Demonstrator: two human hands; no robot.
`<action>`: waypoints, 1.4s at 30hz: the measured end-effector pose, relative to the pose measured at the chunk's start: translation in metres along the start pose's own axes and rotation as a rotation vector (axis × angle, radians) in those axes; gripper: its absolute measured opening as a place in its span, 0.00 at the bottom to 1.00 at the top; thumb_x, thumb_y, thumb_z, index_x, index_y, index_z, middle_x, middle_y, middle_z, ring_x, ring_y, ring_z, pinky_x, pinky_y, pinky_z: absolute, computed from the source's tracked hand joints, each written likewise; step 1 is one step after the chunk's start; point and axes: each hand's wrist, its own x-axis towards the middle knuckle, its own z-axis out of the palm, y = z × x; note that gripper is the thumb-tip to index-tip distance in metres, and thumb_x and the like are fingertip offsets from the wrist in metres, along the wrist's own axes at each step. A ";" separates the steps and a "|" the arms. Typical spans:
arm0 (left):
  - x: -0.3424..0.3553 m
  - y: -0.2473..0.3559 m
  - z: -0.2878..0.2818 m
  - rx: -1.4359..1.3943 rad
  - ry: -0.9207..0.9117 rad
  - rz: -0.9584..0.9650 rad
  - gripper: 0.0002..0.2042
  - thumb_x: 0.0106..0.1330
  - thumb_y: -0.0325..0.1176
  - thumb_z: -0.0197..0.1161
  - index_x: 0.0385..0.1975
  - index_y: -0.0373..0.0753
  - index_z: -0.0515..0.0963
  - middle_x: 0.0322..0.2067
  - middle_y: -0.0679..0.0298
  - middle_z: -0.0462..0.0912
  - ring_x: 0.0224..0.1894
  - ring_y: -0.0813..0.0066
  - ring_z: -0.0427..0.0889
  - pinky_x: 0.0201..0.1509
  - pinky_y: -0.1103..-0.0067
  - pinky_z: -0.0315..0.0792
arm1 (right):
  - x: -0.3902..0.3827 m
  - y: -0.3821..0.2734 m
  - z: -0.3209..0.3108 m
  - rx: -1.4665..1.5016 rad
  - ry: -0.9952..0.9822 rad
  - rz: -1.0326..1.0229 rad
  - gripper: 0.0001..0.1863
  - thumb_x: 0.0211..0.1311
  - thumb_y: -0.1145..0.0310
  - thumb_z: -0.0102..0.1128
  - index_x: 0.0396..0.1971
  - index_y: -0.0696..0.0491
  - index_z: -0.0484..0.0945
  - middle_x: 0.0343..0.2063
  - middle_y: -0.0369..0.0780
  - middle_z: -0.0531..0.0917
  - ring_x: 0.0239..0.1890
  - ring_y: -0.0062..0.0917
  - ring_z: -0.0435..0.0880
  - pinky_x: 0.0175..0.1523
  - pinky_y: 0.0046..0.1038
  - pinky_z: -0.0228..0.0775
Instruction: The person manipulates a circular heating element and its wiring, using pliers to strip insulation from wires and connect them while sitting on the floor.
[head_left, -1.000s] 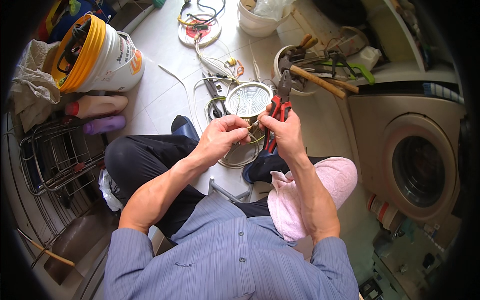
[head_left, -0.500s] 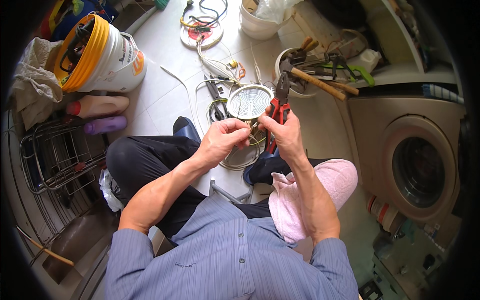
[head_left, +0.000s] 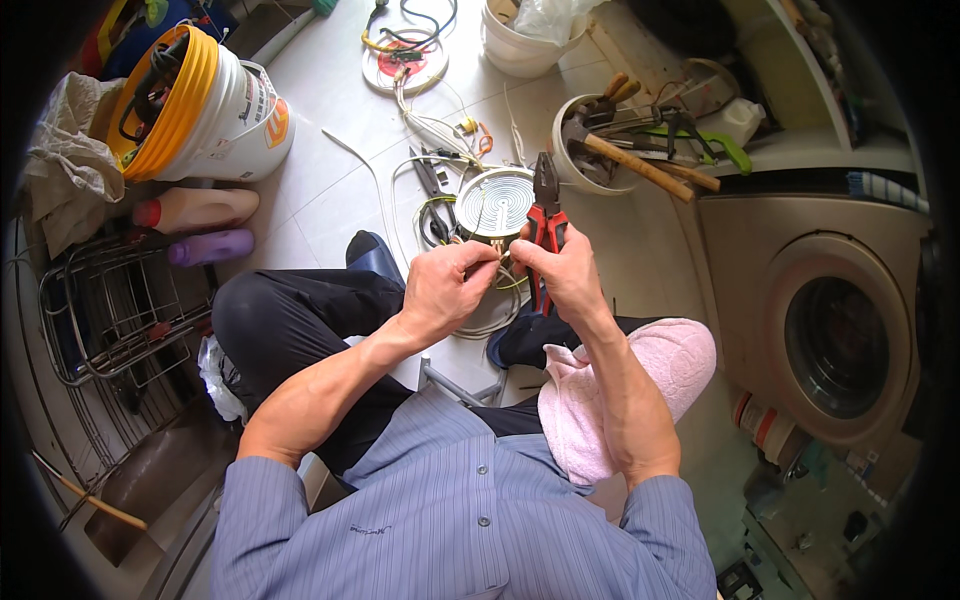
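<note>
My left hand (head_left: 449,287) pinches something thin, apparently a wire end, just below a round white disc (head_left: 497,200) with concentric rings. My right hand (head_left: 566,271) grips pliers (head_left: 547,196) with red-and-black handles, jaws pointing up beside the disc; its thumb and a finger reach toward my left fingertips at small brass-coloured parts under the disc. Loose pale cables (head_left: 371,180) lie around the disc, with another dark tool (head_left: 432,178) to its left. Exactly what both sets of fingertips hold is too small to tell.
Left: yellow-and-white buckets (head_left: 225,125), bottles (head_left: 208,249), wire rack (head_left: 80,350). Above: cable reel (head_left: 376,71), white bucket (head_left: 530,60). Right: tool bucket (head_left: 568,160), washing machine (head_left: 740,240). Below: pink towel (head_left: 668,375) on my right knee, grey stool frame (head_left: 450,385).
The pliers' jaws have shifted left and slightly down. My left fingers have curled further inward, and my right thumb has moved slightly left and down toward them.
</note>
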 end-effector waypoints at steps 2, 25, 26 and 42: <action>0.000 0.001 0.000 0.092 0.037 0.125 0.05 0.60 0.27 0.67 0.35 0.36 0.84 0.29 0.60 0.86 0.31 0.68 0.85 0.36 0.77 0.77 | 0.000 0.001 0.000 -0.001 0.004 0.000 0.11 0.55 0.74 0.68 0.35 0.58 0.75 0.25 0.34 0.80 0.24 0.16 0.78 0.32 0.20 0.72; 0.010 -0.022 -0.006 -1.055 -0.264 -0.530 0.07 0.67 0.29 0.64 0.41 0.34 0.80 0.31 0.63 0.83 0.32 0.78 0.79 0.38 0.82 0.72 | -0.009 -0.010 0.012 -0.091 0.015 -0.092 0.08 0.57 0.73 0.64 0.36 0.56 0.75 0.28 0.31 0.79 0.28 0.12 0.75 0.36 0.19 0.70; 0.010 -0.022 -0.005 -1.090 -0.261 -0.540 0.07 0.67 0.29 0.64 0.41 0.34 0.80 0.31 0.63 0.83 0.31 0.78 0.79 0.38 0.82 0.72 | -0.008 -0.009 0.012 -0.094 0.018 -0.091 0.08 0.58 0.73 0.63 0.36 0.56 0.75 0.28 0.30 0.79 0.28 0.12 0.75 0.36 0.19 0.70; 0.010 -0.018 -0.001 -1.098 -0.287 -0.626 0.05 0.64 0.27 0.66 0.37 0.36 0.80 0.27 0.69 0.80 0.26 0.84 0.73 0.31 0.85 0.65 | -0.006 -0.005 0.006 0.068 -0.063 -0.010 0.09 0.54 0.75 0.63 0.34 0.57 0.75 0.27 0.33 0.80 0.28 0.16 0.78 0.37 0.21 0.72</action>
